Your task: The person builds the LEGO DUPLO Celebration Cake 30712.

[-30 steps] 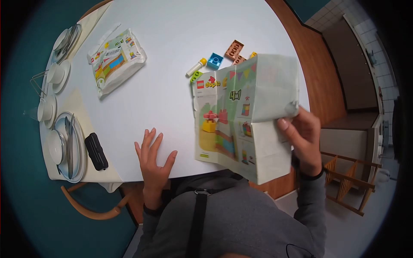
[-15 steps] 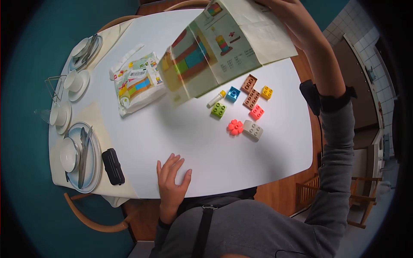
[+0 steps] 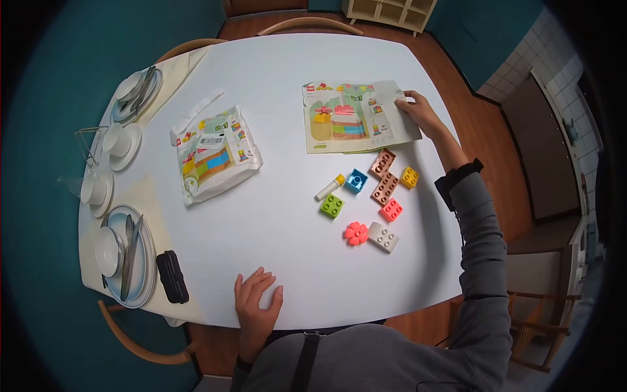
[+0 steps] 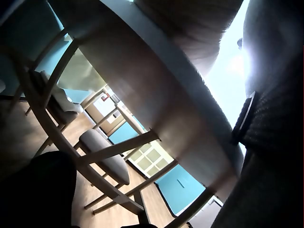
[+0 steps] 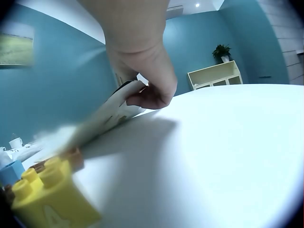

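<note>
My right hand (image 3: pixel 421 112) pinches the right edge of a creased Duplo instruction sheet (image 3: pixel 339 134) over the far right of the table. In the right wrist view the thumb and fingers of that hand (image 5: pixel 151 78) close on the sheet's edge (image 5: pixel 107 114), low over the tabletop. Just nearer than the sheet lie two brown bricks (image 3: pixel 385 188), a blue brick (image 3: pixel 356 181), a yellow brick (image 3: pixel 409 177), a white-and-yellow candle-like piece (image 3: pixel 330 187), a green brick (image 3: pixel 332 206), a pink brick (image 3: pixel 392 210), a pink flower (image 3: pixel 356 234) and a whitish curved brick (image 3: pixel 383 237). My left hand (image 3: pixel 256 304), fingers relaxed, is at the near table edge, holding nothing.
A white Duplo bag (image 3: pixel 222 163) lies left of the bricks. Along the table's left side are stacked plates (image 3: pixel 149 261) with bowl and cutlery, cups (image 3: pixel 117 139) on saucers and a black case (image 3: pixel 172 277). Chairs (image 3: pixel 310 25) surround the table.
My right hand has carried the sheet from near my body, up past the bricks, and down to the far right; its printed cover faces up now. The left hand has stayed at the near edge.
</note>
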A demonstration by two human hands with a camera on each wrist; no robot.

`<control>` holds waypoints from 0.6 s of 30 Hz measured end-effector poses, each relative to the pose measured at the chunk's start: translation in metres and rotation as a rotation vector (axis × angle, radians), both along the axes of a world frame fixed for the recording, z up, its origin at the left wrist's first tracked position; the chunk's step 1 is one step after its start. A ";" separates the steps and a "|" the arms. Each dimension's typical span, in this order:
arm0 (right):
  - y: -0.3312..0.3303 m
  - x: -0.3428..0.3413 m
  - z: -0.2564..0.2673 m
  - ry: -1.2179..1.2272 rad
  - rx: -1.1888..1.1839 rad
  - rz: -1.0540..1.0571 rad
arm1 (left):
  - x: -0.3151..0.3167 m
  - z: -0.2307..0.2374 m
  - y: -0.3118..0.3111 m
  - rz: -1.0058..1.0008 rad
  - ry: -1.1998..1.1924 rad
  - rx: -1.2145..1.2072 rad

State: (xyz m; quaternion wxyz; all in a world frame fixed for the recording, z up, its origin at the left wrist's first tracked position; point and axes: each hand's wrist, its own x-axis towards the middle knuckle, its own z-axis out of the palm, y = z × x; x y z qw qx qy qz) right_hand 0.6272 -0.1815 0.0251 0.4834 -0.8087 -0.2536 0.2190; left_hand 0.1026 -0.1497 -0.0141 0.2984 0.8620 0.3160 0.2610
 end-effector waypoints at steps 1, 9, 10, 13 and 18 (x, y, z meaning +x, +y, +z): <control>-0.001 0.003 -0.004 -0.063 -0.058 -0.004 | 0.000 0.000 0.000 0.009 0.010 0.001; -0.014 0.014 -0.026 -0.131 -0.133 -0.086 | 0.002 0.003 -0.001 0.019 0.052 0.028; -0.014 0.013 -0.025 -0.090 -0.115 -0.086 | 0.003 0.003 -0.001 0.022 0.048 0.027; -0.016 0.011 -0.021 -0.100 -0.101 -0.057 | 0.003 0.004 -0.002 0.025 0.045 0.020; -0.008 0.021 -0.034 -0.181 0.001 -0.116 | 0.003 0.004 -0.003 0.032 0.040 0.014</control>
